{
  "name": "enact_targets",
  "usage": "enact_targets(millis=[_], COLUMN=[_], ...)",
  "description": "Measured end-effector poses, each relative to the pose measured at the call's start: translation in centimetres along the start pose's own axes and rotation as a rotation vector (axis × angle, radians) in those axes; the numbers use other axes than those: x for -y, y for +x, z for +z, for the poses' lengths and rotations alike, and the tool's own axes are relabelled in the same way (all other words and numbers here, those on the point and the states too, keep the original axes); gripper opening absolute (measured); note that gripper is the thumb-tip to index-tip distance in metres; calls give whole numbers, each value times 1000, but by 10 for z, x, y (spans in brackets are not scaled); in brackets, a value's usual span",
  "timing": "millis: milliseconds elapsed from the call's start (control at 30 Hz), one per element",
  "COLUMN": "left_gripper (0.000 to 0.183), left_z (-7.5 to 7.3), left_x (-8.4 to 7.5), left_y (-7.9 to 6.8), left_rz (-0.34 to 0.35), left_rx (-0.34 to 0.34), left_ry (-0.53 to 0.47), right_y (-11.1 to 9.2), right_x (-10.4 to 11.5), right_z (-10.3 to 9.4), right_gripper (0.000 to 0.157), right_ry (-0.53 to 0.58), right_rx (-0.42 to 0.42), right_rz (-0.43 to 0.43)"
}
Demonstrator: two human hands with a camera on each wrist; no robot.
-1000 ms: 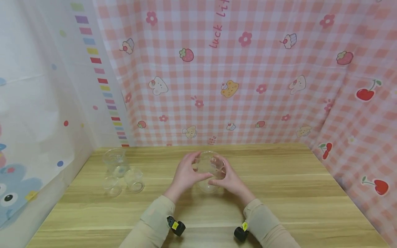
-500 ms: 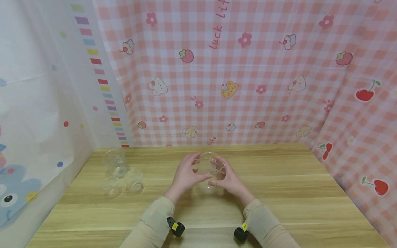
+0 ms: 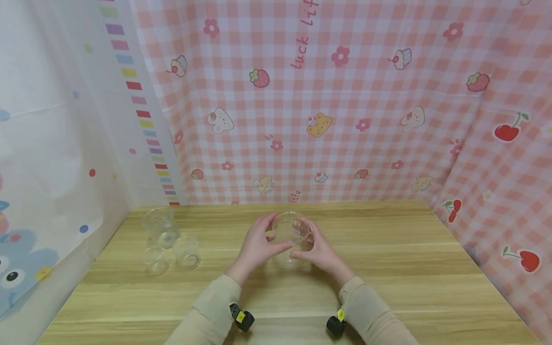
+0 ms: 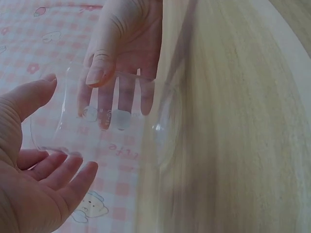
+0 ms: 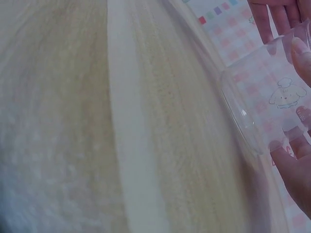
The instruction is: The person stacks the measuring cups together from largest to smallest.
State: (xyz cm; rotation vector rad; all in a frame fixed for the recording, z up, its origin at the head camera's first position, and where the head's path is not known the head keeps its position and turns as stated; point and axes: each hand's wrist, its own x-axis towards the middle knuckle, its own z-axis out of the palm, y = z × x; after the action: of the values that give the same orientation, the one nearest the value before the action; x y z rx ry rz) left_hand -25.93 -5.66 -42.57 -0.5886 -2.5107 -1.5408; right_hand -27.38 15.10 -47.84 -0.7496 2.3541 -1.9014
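A clear glass beaker (image 3: 290, 229) stands upright near the middle of the wooden table, and white patches of print show on its wall in the left wrist view. My left hand (image 3: 258, 243) holds its left side, thumb across the front and fingers curled behind. From the right, my right hand (image 3: 320, 248) grips the same beaker, its fingers visible through the glass in the left wrist view. The two thumbs nearly meet at the front. In the right wrist view the beaker's round base (image 5: 241, 116) faces the tabletop.
At the table's left stand a larger clear beaker (image 3: 159, 223) and two smaller clear glass vessels, one on the left (image 3: 154, 258) and one on the right (image 3: 186, 250). A pink checked cloth (image 3: 293, 143) hangs behind the wooden table (image 3: 388, 268).
My left forearm and thumb have shifted very slightly left. The beaker and the right hand stay practically in place.
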Motion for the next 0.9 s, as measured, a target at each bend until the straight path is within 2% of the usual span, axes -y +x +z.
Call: enact_targets(millis=[433,700,900], left_gripper=[76,81,81], left_z=[-7,-11,-16], left_x=[7,11,13], left_y=[-8,-12,-16], left_rz=[-25,-47,-57], left_rx=[30,49,47], left_ry=[9,-7,26], right_y=[0,1,1], right_x=[-1,0,-2], right_z=[1,2,2], right_gripper=[90,90,92], right_ry=[17,29,19], right_rx=[-4,-6,-7], right_rz=[3,4,14])
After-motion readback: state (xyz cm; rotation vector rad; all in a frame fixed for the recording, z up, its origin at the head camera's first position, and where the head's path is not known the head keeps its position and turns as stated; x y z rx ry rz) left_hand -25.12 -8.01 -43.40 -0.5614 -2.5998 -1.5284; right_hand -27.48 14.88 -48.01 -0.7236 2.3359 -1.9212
